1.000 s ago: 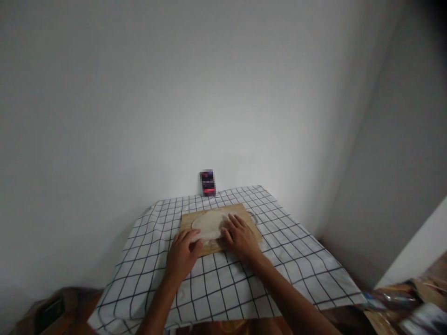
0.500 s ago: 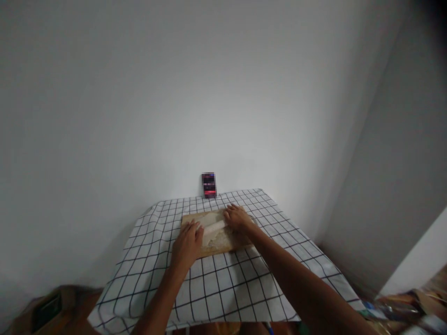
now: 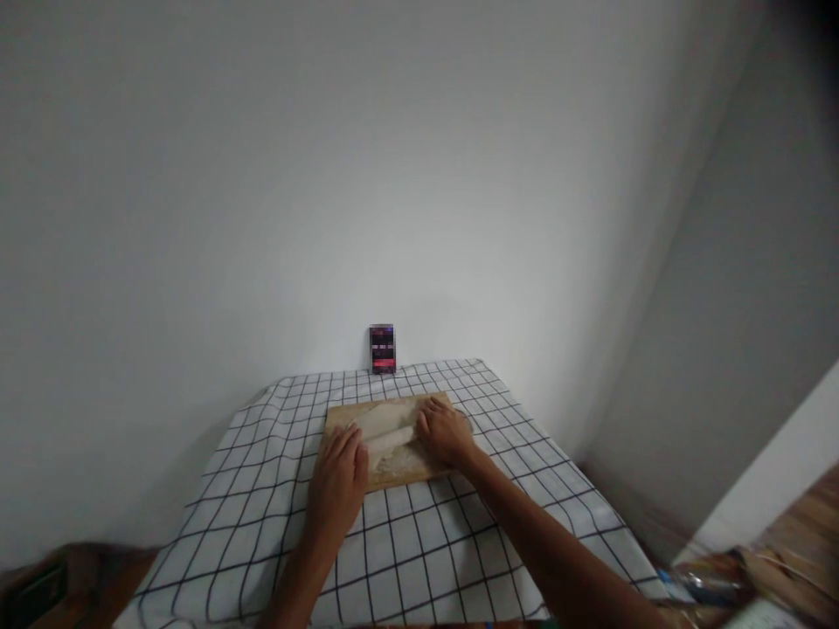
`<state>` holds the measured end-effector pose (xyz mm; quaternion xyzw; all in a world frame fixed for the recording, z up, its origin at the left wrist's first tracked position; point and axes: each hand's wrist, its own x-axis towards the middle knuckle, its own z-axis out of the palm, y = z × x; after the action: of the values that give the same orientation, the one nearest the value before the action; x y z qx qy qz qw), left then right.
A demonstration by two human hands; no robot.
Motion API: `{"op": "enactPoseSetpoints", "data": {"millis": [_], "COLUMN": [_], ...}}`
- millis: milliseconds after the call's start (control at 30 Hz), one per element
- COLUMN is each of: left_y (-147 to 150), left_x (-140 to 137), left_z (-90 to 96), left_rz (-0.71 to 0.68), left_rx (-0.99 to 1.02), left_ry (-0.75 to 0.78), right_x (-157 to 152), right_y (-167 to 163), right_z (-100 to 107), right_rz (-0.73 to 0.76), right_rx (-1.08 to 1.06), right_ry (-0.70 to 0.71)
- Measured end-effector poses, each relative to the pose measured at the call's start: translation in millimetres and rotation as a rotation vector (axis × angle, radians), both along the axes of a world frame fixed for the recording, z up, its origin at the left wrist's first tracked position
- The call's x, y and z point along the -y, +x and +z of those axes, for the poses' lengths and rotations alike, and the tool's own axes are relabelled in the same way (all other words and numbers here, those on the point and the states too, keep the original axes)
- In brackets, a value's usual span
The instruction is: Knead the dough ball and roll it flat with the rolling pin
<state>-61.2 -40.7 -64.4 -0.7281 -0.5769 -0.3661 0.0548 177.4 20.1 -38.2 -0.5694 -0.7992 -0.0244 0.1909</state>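
A wooden board (image 3: 386,481) lies on the table, with a flattened sheet of pale dough (image 3: 381,418) on it. Across the dough runs a pale rolling pin (image 3: 391,439), whose ends are hidden under my hands. My left hand (image 3: 341,463) rests over its left end, fingers together and curving forward. Over the right end my right hand (image 3: 446,431) is closed, with its fingers bent. Floury smears (image 3: 403,461) show on the board on my side of the pin.
A white tablecloth with black checks (image 3: 419,542) covers the table. At its far edge a phone (image 3: 383,349) with a blurred screen leans on the wall (image 3: 419,192). A brown box (image 3: 72,577) stands low at left; clutter with plastic packaging (image 3: 711,577) lies low at right.
Both hands and the rolling pin have moved toward me over the board, and more dough shows on the far side. The view has shifted slightly.
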Motion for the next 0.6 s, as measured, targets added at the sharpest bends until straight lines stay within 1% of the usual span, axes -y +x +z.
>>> {"op": "enactPoseSetpoints", "data": {"millis": [100,167,233,300,433,533,600], "left_y": [1,2,2,3,3,2,1], "left_x": [5,8,10,11,10,8,6], "left_z": [-1.7,0.3,3.4,5.7,6.8,7.3,8.9], "left_rz": [-0.028,-0.044,-0.054,-0.05,-0.025,-0.025,-0.032], "left_rx": [0.03,0.064,0.097,0.124,0.183,0.228,0.266], "left_ry": [0.024,0.013,-0.003,-0.008,0.009,0.002,-0.003], "right_x": [9,5,-6,-20,-46,-56,-59], "right_y": [2,2,-1,-6,-15,-20,-22], "right_z": [-4,-4,-1,4,14,19,19], "right_rz": [-0.037,-0.017,0.032,0.063,0.004,-0.036,-0.053], "right_rx": [-0.014,-0.007,0.015,0.046,0.061,0.034,0.03], "right_ry": [0.031,0.051,0.052,0.024,-0.101,-0.182,-0.186]}}
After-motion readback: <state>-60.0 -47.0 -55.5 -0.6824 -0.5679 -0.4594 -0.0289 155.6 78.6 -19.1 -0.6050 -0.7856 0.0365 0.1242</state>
